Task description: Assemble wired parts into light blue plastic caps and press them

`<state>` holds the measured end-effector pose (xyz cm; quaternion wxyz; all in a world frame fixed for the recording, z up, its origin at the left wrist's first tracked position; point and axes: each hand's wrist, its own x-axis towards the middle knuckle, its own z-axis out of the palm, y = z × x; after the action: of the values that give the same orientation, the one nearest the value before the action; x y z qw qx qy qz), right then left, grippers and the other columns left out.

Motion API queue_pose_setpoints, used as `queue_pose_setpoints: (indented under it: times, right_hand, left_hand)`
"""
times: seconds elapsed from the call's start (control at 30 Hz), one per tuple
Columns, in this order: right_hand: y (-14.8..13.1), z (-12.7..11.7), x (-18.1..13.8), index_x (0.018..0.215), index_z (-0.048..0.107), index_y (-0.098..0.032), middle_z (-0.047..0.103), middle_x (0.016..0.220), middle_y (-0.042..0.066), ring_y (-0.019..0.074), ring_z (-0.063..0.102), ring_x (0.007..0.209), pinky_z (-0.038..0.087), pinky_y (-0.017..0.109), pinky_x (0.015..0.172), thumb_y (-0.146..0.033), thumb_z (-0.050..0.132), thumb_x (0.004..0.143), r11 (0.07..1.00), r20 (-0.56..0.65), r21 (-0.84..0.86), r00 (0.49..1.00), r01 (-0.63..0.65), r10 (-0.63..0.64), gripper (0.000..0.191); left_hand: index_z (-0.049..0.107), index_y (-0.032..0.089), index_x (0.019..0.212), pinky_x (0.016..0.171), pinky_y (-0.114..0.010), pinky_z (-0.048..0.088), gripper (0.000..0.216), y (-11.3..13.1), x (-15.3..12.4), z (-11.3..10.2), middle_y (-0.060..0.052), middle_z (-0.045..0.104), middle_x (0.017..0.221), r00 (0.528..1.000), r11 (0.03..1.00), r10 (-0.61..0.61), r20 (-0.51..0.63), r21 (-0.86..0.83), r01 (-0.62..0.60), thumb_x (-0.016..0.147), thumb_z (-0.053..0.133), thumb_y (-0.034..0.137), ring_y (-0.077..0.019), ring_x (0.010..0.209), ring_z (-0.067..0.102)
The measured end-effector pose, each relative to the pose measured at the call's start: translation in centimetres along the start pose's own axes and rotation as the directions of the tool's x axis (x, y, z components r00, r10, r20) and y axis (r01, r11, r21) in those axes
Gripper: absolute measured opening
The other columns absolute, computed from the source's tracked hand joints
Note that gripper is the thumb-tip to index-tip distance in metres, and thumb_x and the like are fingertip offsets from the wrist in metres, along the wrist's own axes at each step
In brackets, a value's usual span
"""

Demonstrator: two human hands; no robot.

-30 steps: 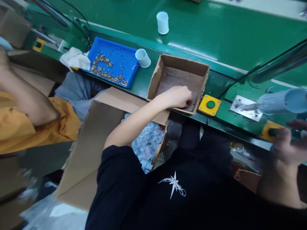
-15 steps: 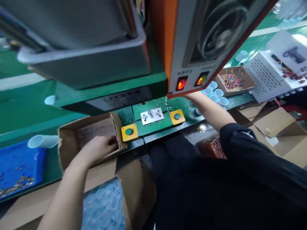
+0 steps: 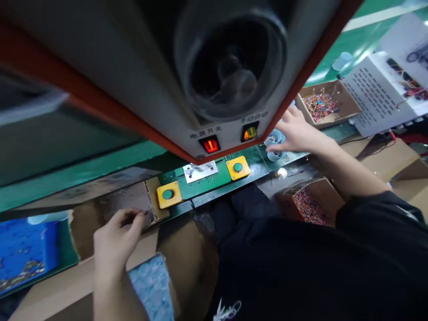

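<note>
My left hand (image 3: 118, 236) is over the near edge of a shallow cardboard box (image 3: 152, 196). Its thumb and fingertips are pinched together; anything between them is too small to make out. My right hand (image 3: 297, 131) spreads its fingers above several light-blue plastic cups (image 3: 277, 154), which hold small parts. Whether it touches a cup I cannot tell. Between the hands, a metal fixture plate (image 3: 200, 171) lies partly under the machine, with a left yellow button box (image 3: 169, 195) and a right yellow button box (image 3: 238, 167) beside it.
An orange and grey machine (image 3: 214, 80) with a lit red switch (image 3: 211, 145) overhangs the bench. A box of wired parts (image 3: 351, 109) stands at right, near a perforated metal case (image 3: 371, 98). A blue tray (image 3: 20, 245) is at left; a carton of blue cups (image 3: 152, 285) is below.
My right hand has come out from behind the machine and moved right to the cups, fingers spreading. My left hand has lifted slightly toward me, pinched. The view has shifted closer to the machine.
</note>
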<state>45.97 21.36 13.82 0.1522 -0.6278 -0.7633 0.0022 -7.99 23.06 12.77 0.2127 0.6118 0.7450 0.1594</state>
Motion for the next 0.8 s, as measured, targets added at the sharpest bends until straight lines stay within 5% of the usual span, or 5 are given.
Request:
queue_pose_setpoints:
  times: [0.1, 0.2, 0.33, 0.47, 0.8]
  right_hand:
    - [-0.9, 0.9, -6.7, 0.100, 0.075, -0.022, 0.062, 0.140, 0.013, 0.0402, 0.046, 0.139, 0.040, 0.066, 0.116, -0.035, 0.081, 0.092, 0.995, 0.082, -0.102, 0.997, 0.015, -0.007, 0.016]
    - [-3.8, 3.0, -8.8, 0.094, 0.068, -0.023, 0.060, 0.145, 0.012, 0.0384, 0.048, 0.143, 0.044, 0.064, 0.116, -0.030, 0.070, 0.096, 0.995, -0.112, 0.096, 0.994, -0.006, 0.017, 0.007]
    - [-10.7, 7.0, -4.0, 0.114, 0.057, -0.027, 0.054, 0.152, 0.014, 0.0333, 0.067, 0.128, 0.059, 0.059, 0.106, -0.041, 0.066, 0.094, 0.799, -0.401, 0.578, 0.911, 0.168, 0.098, 0.026]
    - [-18.0, 9.8, 1.6, 0.148, 0.040, -0.030, 0.064, 0.145, 0.013, 0.0319, 0.072, 0.126, 0.063, 0.056, 0.106, -0.050, 0.071, 0.090, 0.649, -0.435, 0.703, 0.898, 0.291, 0.068, 0.069]
    - [-21.1, 10.9, 5.4, 0.149, 0.052, -0.024, 0.069, 0.144, 0.014, 0.0346, 0.068, 0.133, 0.060, 0.055, 0.115, -0.048, 0.068, 0.097, 0.856, -0.397, 0.473, 0.918, 0.209, -0.004, 0.059]
  left_hand:
    - [0.065, 0.038, 0.071, 0.090, -0.042, 0.055, 0.014, -1.4, -0.8, 1.2, 0.015, 0.073, 0.068, 0.987, 0.996, 0.014, -0.161, -0.084, -0.028, 0.073, 0.066, 0.051, -0.0300, 0.090, 0.076]
    - [0.066, 0.033, 0.073, 0.083, -0.042, 0.058, 0.019, -1.6, -0.7, 2.2, 0.007, 0.074, 0.069, 0.966, 0.994, 0.086, -0.242, -0.046, -0.100, 0.071, 0.065, 0.051, -0.0295, 0.080, 0.076]
    - [0.068, 0.024, 0.075, 0.075, -0.034, 0.057, 0.022, -1.2, 0.1, 2.6, -0.003, 0.077, 0.072, 0.957, 0.987, 0.147, -0.251, -0.030, -0.159, 0.072, 0.060, 0.044, -0.0245, 0.073, 0.074]
    - [0.067, 0.022, 0.077, 0.075, -0.027, 0.057, 0.014, -1.4, 0.5, 2.7, -0.002, 0.076, 0.073, 0.955, 0.986, 0.122, -0.269, -0.081, -0.148, 0.078, 0.061, 0.034, -0.0185, 0.072, 0.071]
    - [0.066, 0.021, 0.080, 0.078, -0.026, 0.058, 0.007, -1.8, 0.2, 2.7, -0.001, 0.075, 0.076, 0.945, 0.973, 0.121, -0.305, -0.152, -0.174, 0.080, 0.063, 0.026, -0.0168, 0.074, 0.071]
